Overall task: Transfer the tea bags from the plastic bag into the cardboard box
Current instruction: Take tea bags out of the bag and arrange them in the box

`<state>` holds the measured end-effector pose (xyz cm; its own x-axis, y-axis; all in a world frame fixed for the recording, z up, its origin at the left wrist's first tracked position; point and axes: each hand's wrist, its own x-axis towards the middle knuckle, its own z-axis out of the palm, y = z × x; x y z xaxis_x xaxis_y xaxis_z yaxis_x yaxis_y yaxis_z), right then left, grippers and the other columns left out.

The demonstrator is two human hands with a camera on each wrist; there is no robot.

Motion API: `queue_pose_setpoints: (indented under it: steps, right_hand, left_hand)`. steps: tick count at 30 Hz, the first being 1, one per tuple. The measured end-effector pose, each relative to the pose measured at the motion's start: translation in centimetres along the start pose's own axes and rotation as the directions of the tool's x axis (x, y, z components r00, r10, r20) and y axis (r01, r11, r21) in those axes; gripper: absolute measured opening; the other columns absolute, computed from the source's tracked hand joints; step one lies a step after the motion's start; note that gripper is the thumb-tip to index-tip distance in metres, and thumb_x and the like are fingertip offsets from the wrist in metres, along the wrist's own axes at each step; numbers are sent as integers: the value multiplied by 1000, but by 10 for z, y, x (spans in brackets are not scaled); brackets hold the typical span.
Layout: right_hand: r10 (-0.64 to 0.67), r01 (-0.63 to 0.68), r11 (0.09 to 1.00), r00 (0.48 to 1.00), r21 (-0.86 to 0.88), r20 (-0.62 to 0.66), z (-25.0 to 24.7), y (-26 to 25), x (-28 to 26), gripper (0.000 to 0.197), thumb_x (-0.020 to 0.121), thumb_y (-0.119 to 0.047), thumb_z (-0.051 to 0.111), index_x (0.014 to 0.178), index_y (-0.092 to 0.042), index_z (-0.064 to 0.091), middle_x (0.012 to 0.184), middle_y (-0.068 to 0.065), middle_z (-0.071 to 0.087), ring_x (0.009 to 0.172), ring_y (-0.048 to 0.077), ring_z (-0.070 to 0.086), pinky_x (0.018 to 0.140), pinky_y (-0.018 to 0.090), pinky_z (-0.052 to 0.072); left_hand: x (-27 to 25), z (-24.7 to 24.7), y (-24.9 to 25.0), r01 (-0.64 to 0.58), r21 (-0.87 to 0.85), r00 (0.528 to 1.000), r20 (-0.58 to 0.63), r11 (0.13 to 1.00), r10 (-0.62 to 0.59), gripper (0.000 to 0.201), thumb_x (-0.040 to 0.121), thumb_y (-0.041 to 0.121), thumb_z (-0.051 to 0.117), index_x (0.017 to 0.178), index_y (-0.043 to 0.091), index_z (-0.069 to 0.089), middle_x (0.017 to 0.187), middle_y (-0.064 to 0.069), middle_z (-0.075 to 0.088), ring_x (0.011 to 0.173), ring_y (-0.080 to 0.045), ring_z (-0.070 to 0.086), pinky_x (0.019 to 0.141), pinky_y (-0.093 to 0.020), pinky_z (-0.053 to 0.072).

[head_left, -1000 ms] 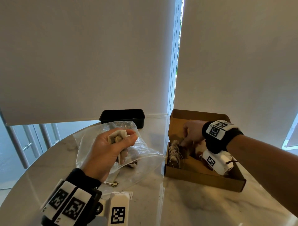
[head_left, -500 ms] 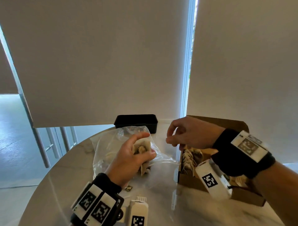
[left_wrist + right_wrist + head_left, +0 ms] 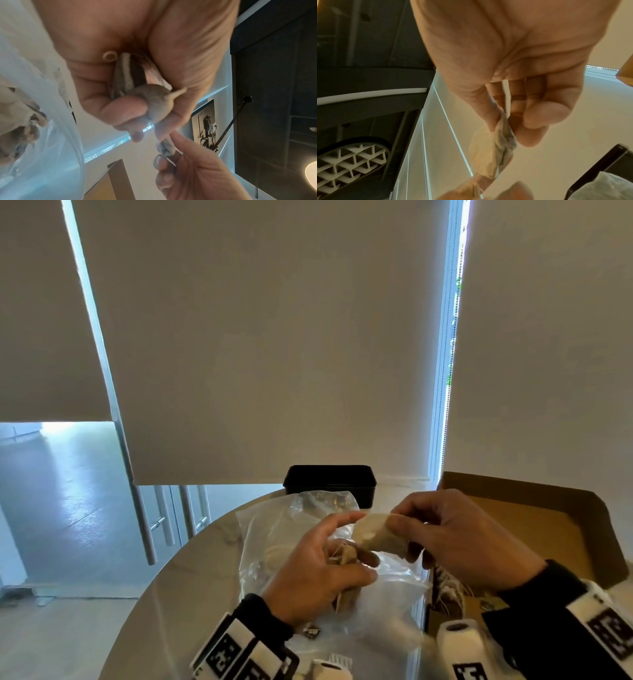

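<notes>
Over the clear plastic bag [image 3: 274, 539], my left hand [image 3: 352, 549] grips a small bunch of beige tea bags [image 3: 125, 75]. My right hand [image 3: 400, 537] meets it from the right and pinches one tea bag [image 3: 373, 534] between thumb and fingers; the right wrist view shows this pinched tea bag [image 3: 496, 146] clearly. The open cardboard box [image 3: 534, 525] sits at the right with its lid raised. Several tea bags [image 3: 445, 587] lie in its near left corner. More tea bags [image 3: 25, 121] remain inside the plastic bag.
A black rectangular container [image 3: 329, 481] stands behind the plastic bag at the far table edge. The round marble table [image 3: 191, 577] drops off to the left. Window blinds hang close behind the table.
My right hand has come out of the cardboard box, moved left to my left hand and taken hold of one tea bag. The left hand kept its bunch and lifted slightly.
</notes>
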<state>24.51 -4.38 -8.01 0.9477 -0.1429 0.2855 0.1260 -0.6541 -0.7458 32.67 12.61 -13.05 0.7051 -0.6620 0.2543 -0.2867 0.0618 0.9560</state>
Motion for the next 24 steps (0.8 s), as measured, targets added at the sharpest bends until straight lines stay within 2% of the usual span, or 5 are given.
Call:
queue_pose_setpoints:
  steps: [3, 9, 14, 18, 24]
  right_hand:
    - [37, -34, 991, 999, 127, -21, -3, 0, -1, 13, 91, -24, 60, 87, -17, 71, 68, 0, 71, 54, 7, 63, 55, 16, 51]
    - [155, -119, 910, 986, 397, -61, -3, -4, -1, 15, 88, -16, 63, 90, -2, 67, 74, 17, 73, 63, 24, 68, 60, 28, 58]
    - [226, -119, 825, 965, 553, -130, -9, -5, -2, 16, 89, -16, 60, 95, -3, 66, 78, 13, 74, 60, 21, 66, 51, 26, 52]
    - [250, -81, 779, 950, 621, -189, -10, -3, -2, 15, 90, -17, 58, 96, -5, 66, 79, 10, 74, 57, 19, 66, 48, 25, 49]
    - [274, 9, 597, 937, 802, -215, -13, -5, 1, 12, 94, -9, 52, 94, -5, 63, 77, 12, 74, 58, 17, 69, 45, 20, 53]
  left_hand:
    - [1, -3, -1, 4, -59, 998, -59, 998, -8, 47, 78, -1, 71, 110, 30, 57, 83, -4, 73, 72, -10, 67, 68, -21, 53]
    - [2, -4, -1, -21, -161, 992, -127, 987, 1, 32, 66, 20, 73, 97, 17, 69, 68, -1, 65, 52, -5, 57, 49, -16, 45]
    - [4, -8, -1, 11, -307, 994, -105, 952, -45, 44, 57, 26, 88, 96, 14, 70, 75, -12, 58, 47, -8, 50, 43, -20, 43]
    - [2, -11, 4, 14, -418, 997, -59, 909, -43, 47, 51, 25, 78, 94, 10, 68, 73, -10, 59, 48, -13, 41, 39, -18, 37]
    - [2, -14, -1, 13, -272, 987, -151, 962, -56, 36, 57, 19, 79, 90, 9, 70, 73, -20, 53, 52, -21, 46, 41, -20, 41]
